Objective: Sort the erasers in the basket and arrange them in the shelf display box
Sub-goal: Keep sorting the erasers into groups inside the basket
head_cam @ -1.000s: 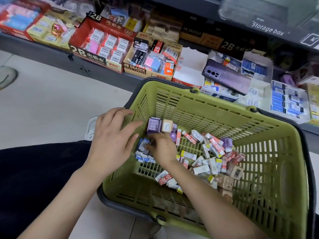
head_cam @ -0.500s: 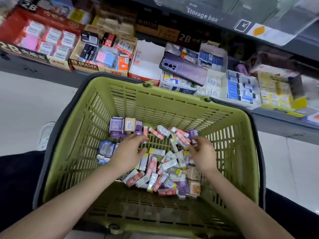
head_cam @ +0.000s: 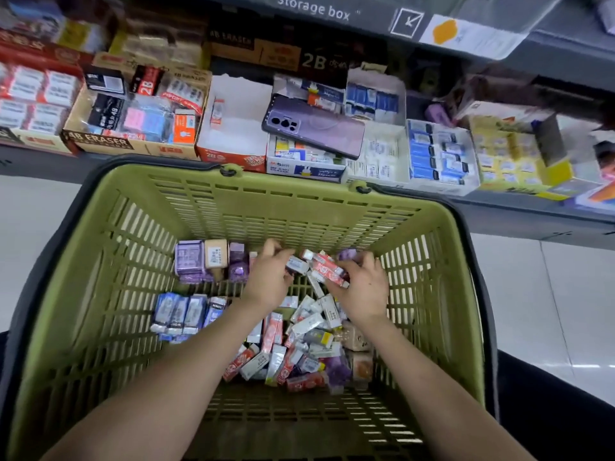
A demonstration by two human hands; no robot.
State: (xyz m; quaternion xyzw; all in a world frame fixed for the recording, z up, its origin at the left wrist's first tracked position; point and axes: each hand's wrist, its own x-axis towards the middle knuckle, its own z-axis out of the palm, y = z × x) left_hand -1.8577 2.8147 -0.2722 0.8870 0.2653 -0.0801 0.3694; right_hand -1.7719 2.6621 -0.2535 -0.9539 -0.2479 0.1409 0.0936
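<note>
Reaching into a green basket (head_cam: 100,294), a person works both hands among loose erasers. The right hand (head_cam: 362,289) has its grip closed, with fingers and thumb curled round a small bunch of red-and-white erasers (head_cam: 327,271) near the basket's far wall. The left hand (head_cam: 268,277), just beside it, curls its fingers at a white eraser (head_cam: 297,265); blur makes it impossible to tell whether that grip has hold of it.

Below the hands, between the forearms, lies a jumbled pile of mixed erasers (head_cam: 299,344) in red, white, purple and tan wrappers. To the left of the hands, purple erasers (head_cam: 191,261) are grouped against the far wall with a tan eraser (head_cam: 216,257) among them. Nearer the person, blue erasers (head_cam: 184,311) lie side by side in a row, apart from the pile.

Beyond the basket's rim, a low shelf (head_cam: 519,211) carries a line of display boxes. A brown box marked "4B ERASER" (head_cam: 109,143) holds mixed packs. Next to it, a white display box (head_cam: 233,138) with a red front shows a single eraser against its left wall. A purple phone (head_cam: 312,126) lies face down across the neighbouring boxes, and a box of blue erasers (head_cam: 439,154) stands further right. A "Storage box" label (head_cam: 312,10) runs along the shelf edge above.
</note>
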